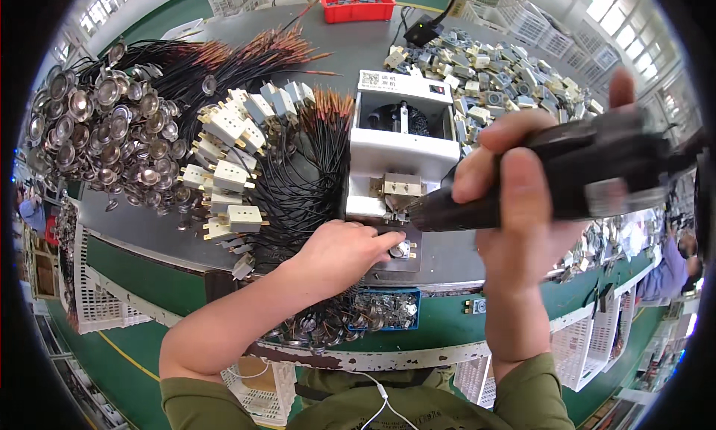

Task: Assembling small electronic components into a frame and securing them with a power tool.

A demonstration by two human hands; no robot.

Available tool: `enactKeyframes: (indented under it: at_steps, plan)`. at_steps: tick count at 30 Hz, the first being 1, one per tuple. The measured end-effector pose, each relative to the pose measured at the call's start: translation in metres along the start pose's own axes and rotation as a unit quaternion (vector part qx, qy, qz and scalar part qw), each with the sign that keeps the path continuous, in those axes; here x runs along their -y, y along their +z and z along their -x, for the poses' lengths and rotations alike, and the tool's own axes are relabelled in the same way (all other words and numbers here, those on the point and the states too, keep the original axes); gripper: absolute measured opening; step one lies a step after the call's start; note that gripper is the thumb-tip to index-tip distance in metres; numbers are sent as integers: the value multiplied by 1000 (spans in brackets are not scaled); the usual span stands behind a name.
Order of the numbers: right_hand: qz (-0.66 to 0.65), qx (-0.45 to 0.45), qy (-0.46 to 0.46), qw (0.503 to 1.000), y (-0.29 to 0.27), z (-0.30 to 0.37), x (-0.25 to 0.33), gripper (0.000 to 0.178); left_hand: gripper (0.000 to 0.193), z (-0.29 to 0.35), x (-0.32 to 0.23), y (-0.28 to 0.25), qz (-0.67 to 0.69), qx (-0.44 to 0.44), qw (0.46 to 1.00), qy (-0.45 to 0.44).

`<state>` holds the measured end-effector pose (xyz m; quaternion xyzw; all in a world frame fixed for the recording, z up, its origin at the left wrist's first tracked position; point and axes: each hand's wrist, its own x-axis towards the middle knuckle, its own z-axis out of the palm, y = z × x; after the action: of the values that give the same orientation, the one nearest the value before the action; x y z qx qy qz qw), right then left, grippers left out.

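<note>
My right hand (522, 184) is wrapped round a black electric screwdriver (574, 169), held tilted with its nose pointing left and down. The nose ends close to a cream block (403, 185) in the metal holder at the front of a white screw feeder (403, 150). My left hand (347, 247) is closed just below that holder, thumb and forefinger at a small grey block with brass terminals (403, 249). Some of its fingers are hidden. Black wires with red-brown ends (298, 191) lie beside the left hand, joined to several cream and grey blocks (231, 175).
Metal discs (108, 132) on wires are heaped at the left. Loose grey and cream blocks (507, 79) cover the back right. A red bin (359, 6) stands at the back. Below the table's front edge, a blue tray (395, 309) holds small metal parts; one block (475, 306) lies right of it.
</note>
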<state>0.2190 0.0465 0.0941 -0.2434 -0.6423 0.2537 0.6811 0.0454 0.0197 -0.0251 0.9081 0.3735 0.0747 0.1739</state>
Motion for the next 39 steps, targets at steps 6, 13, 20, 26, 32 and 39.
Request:
enactKeyframes:
  at_steps: [6,13,20,26,32,39]
  plan:
    - [14,4,40,999,-7,20,-16,103,35,0,0,3,12,-5,1000,-6]
    - [-1,-10,48,999,1,21,-22,102,35,0,0,3,15,3,1000,-9]
    - [7,4,43,999,0,21,-24,102,34,0,-1,2,18,9,1000,-12]
    - [13,21,30,999,-3,21,-26,101,34,-1,-2,1,20,15,1000,-14]
    - [49,-20,23,998,14,32,-16,100,35,0,0,4,9,23,1000,-16]
    - [48,25,23,998,12,23,-22,103,35,1,4,12,10,0,1000,-1]
